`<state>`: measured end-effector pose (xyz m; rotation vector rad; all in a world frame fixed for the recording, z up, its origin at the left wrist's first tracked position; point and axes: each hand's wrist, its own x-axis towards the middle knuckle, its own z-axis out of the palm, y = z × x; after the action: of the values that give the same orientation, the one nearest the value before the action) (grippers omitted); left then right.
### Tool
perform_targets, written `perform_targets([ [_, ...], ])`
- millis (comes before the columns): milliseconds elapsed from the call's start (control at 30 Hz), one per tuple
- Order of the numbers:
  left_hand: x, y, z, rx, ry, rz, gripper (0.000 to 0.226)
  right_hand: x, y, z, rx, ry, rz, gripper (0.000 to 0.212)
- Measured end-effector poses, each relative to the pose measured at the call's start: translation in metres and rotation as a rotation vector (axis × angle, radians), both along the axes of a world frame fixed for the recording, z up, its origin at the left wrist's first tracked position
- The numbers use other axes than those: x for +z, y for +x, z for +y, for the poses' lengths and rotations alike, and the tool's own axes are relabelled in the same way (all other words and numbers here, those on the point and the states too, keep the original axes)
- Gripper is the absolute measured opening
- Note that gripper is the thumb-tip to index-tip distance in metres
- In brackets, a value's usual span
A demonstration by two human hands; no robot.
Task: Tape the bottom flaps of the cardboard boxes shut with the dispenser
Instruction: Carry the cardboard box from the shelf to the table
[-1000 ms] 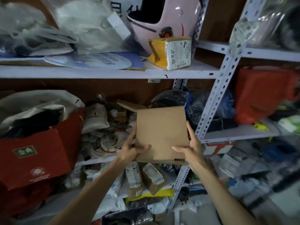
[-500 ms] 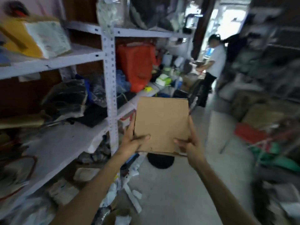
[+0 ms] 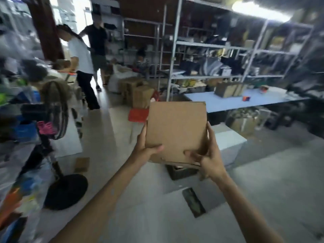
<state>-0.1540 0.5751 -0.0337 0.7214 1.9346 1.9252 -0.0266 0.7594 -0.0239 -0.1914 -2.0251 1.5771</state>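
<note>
Floor (image 3: pixel 263 181): pale and wide, filling the lower half of the view, with a dark flat strip lying on it near the right forearm.
Shelves (image 3: pixel 219 46): grey metal racks along the far wall, packed with blurred goods.
Desk (image 3: pixel 233 100): a long pale blue top in front of the shelves, carrying a few brown cartons and some small bright items too blurred to name.
People: two stand at the far left, one in a white top (image 3: pixel 81 57) and one in a dark top (image 3: pixel 97 39); a third in a striped top (image 3: pixel 142 63) sits low farther back.
Fan (image 3: pixel 56 109): a standing fan at the left, its round black base on the floor.
Brown boxes (image 3: pixel 138 93): stacked on the floor behind a red stool (image 3: pixel 137 115).
Cardboard box (image 3: pixel 175 132): held up in the air at the middle of the view, above the floor and well apart from the desk, one plain brown face turned to the camera, flap edges showing along its lower side.
Left hand (image 3: pixel 144 149): grips the box's lower left corner, thumb on the front face, fingers behind.
Right hand (image 3: pixel 208 155): grips the lower right edge, thumb across the front, fingers up the side.
Dispenser: not in view.
</note>
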Motion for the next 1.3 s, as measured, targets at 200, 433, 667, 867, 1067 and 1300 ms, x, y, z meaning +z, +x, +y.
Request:
perform_targets([
  [200, -0.008, 0.029, 0.138, -0.271, 0.009, -0.014, 0.103, -0.008, 0.075, 0.098, -0.275, -0.056, -0.001, 0.115],
  [433, -0.018, 0.037, 0.273, -0.530, -0.012, -0.030, 0.103, -0.020, 0.115, 0.180, -0.550, -0.064, -0.032, 0.119],
  [667, -0.029, 0.013, 0.389, -0.747, -0.089, -0.053, 0.107, -0.021, 0.105, 0.253, -0.747, -0.010, -0.060, 0.118],
  [867, -0.025, -0.003, 0.484, -0.891, -0.130, -0.029, 0.106, -0.017, 0.094, 0.313, -0.893, -0.018, -0.049, 0.120],
  [1067, -0.030, 0.007, 0.588, -1.020, -0.138, -0.027, 0.102, -0.027, 0.104, 0.397, -1.006, -0.048, -0.067, 0.121],
  [1300, -0.032, 0.029, 0.713, -1.007, -0.094, 0.017, 0.101, -0.038, 0.119, 0.523, -1.025, -0.061, -0.046, 0.122],
])
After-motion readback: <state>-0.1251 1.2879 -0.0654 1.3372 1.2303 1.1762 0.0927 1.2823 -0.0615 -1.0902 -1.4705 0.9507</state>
